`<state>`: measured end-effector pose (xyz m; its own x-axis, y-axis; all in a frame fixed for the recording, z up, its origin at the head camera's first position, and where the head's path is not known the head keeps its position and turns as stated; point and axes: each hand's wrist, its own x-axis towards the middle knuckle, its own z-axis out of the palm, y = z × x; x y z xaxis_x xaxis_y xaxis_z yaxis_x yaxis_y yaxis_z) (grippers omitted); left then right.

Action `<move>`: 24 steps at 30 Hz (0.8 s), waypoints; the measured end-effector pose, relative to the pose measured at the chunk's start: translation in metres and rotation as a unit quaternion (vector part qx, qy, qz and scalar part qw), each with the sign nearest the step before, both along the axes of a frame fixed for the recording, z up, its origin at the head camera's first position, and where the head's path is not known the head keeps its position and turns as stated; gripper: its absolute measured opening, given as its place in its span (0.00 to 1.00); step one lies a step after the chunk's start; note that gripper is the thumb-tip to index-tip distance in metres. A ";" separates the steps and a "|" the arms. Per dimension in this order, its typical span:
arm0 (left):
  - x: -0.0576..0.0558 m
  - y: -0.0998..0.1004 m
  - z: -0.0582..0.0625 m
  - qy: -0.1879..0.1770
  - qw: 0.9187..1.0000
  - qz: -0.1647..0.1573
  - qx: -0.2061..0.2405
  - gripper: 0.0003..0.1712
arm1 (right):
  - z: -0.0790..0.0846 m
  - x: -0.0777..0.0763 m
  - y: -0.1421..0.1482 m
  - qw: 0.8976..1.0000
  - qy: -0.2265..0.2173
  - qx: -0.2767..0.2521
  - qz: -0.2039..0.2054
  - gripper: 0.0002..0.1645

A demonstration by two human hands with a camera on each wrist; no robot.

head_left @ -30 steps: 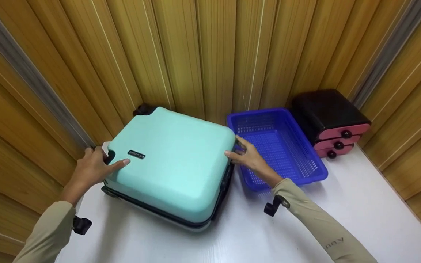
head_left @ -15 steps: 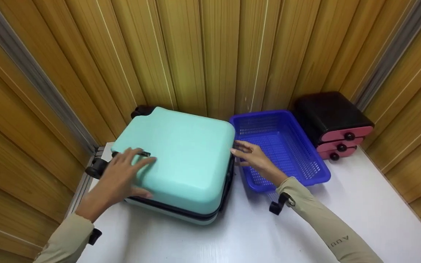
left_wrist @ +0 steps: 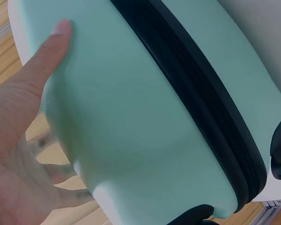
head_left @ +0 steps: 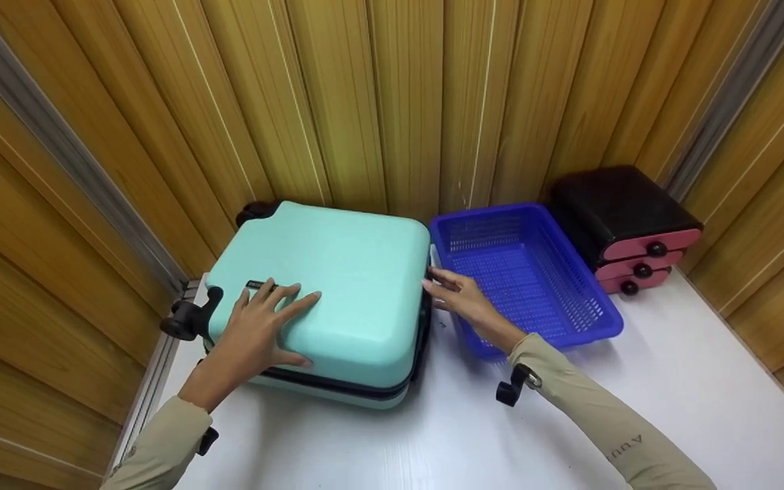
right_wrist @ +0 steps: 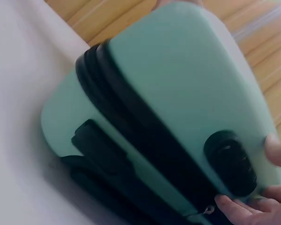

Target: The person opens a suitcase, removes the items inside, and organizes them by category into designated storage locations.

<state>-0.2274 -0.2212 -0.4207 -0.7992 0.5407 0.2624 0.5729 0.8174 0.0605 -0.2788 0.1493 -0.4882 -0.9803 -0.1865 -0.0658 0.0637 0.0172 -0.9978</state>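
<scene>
A mint-green hard-shell suitcase (head_left: 337, 265) lies flat on the white table, its black zipper (left_wrist: 192, 89) running around the side. My left hand (head_left: 256, 333) rests on its near left part, fingers spread over the top and thumb against the near side. At the right side, my right hand (head_left: 463, 296) touches the shell with relaxed fingers. In the right wrist view, its thumb lies by the top edge and its fingertips (right_wrist: 232, 208) are beside the black combination lock (right_wrist: 230, 164) and a zipper pull (right_wrist: 209, 210). A black carry handle (right_wrist: 103, 145) sits lower on that side.
A blue plastic basket (head_left: 603, 330) stands just right of the suitcase. Beyond it is a black box with several pink drawers (head_left: 657, 248). Black wheels (head_left: 181, 323) stick out on the suitcase's left. Wood-look walls (head_left: 399, 102) enclose the white table (head_left: 474, 435).
My left hand has left the suitcase's left corner, moved right and settled on its top and near side. The suitcase has turned slightly. My right hand stays at the right side.
</scene>
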 end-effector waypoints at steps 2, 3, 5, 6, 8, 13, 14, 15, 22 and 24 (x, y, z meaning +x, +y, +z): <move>-0.001 0.000 0.000 0.001 1.000 0.002 0.000 0.60 | -0.005 -0.004 -0.002 1.000 0.003 0.006 -0.014 0.30; -0.002 -0.001 0.000 0.000 1.000 0.001 0.000 0.60 | -0.008 -0.006 -0.003 1.000 0.006 0.013 -0.023 0.26; -0.002 -0.001 0.000 0.000 1.000 -0.003 -0.003 0.60 | -0.013 -0.008 -0.004 0.999 0.015 0.033 -0.033 0.21; -0.003 -0.001 0.000 -0.001 1.000 -0.005 -0.004 0.59 | -0.016 -0.009 -0.004 0.998 0.021 0.040 -0.033 0.21; -0.003 -0.002 0.000 -0.003 1.000 -0.005 -0.006 0.59 | -0.020 -0.011 -0.006 0.998 0.034 0.051 -0.028 0.22; -0.004 -0.002 0.003 -0.001 1.000 0.000 -0.012 0.60 | -0.023 -0.016 -0.015 0.994 0.044 0.100 -0.021 0.25; -0.004 -0.002 0.003 -0.001 1.000 0.002 -0.013 0.60 | -0.023 -0.016 -0.017 0.992 0.047 0.113 -0.028 0.26; -0.005 -0.002 0.003 -0.002 1.000 0.002 -0.014 0.59 | -0.024 -0.015 -0.019 0.991 0.049 0.123 -0.037 0.27; -0.001 0.001 0.002 -0.024 1.000 0.004 -0.017 0.59 | -0.034 -0.008 -0.027 0.976 0.108 0.172 -0.074 0.26; -0.002 0.001 0.003 -0.024 1.000 0.005 -0.018 0.59 | -0.032 -0.010 -0.027 0.975 0.121 0.173 -0.073 0.26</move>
<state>-0.2291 -0.2202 -0.4174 -0.8160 0.5410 0.2038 0.5616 0.8254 0.0576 -0.2891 0.1219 -0.5206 -0.9894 -0.0514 0.1358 -0.1452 0.3640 -0.9200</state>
